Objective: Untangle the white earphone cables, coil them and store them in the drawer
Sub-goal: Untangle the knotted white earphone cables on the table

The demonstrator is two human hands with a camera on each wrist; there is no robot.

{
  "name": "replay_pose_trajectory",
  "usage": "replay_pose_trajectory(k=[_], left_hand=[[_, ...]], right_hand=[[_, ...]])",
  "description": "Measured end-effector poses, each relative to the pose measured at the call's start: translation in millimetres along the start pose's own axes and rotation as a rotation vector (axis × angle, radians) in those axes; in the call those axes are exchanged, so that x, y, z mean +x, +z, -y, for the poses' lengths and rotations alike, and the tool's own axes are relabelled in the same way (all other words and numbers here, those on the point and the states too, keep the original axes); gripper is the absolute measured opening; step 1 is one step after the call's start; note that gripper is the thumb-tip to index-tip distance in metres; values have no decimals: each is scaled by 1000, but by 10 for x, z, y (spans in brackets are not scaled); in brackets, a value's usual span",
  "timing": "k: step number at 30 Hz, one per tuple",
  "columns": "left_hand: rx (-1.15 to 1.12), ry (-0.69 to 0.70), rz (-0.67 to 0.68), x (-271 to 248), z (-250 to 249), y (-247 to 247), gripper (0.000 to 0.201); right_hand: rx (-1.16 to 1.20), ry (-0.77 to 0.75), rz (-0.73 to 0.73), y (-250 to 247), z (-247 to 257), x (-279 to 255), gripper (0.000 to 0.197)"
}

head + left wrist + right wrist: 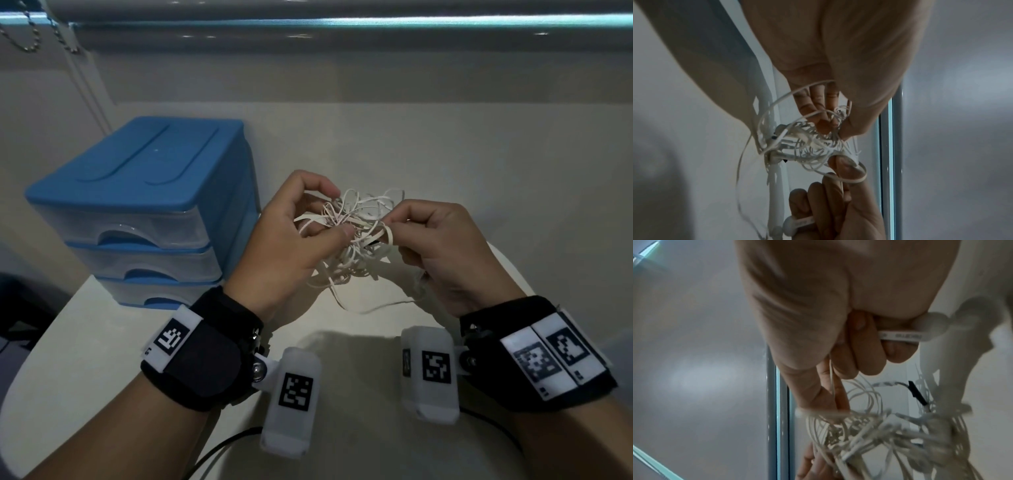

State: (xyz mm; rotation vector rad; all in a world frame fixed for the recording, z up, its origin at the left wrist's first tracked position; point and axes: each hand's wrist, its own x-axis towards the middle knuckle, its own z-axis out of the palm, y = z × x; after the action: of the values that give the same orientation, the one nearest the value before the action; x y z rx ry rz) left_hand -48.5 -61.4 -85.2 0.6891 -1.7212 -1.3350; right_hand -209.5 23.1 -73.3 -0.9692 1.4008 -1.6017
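A tangled clump of white earphone cables hangs in the air between both hands, above the white table. My left hand grips the clump's left side, thumb pressed on top and fingers curled behind. My right hand pinches a strand at the clump's right side. In the right wrist view its curled fingers also hold a white earbud stem, with the tangle below. The left wrist view shows the knot with earbuds in it. The blue drawer unit stands to the left, its three clear drawers closed.
A loose cable end trails down toward the table near my right wrist. A black cord runs across the table's near edge. A wall and a window blind lie beyond the table.
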Motion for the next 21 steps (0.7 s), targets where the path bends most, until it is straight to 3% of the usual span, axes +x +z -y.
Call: replay_pose_trajectory(k=[10, 16, 18, 21], left_hand=[[106, 64, -14, -7, 23, -16, 8], [112, 53, -26, -1, 26, -28, 9], [127, 50, -1, -2, 33, -27, 10], [161, 38, 38, -2, 45, -31, 9]], right_hand=[[-7, -9, 75, -48, -109, 65, 10], [-37, -252, -202, -161, -79, 151, 11], [-37, -346, -81, -176, -81, 149, 17], [-141, -398, 218, -124, -114, 114, 36]])
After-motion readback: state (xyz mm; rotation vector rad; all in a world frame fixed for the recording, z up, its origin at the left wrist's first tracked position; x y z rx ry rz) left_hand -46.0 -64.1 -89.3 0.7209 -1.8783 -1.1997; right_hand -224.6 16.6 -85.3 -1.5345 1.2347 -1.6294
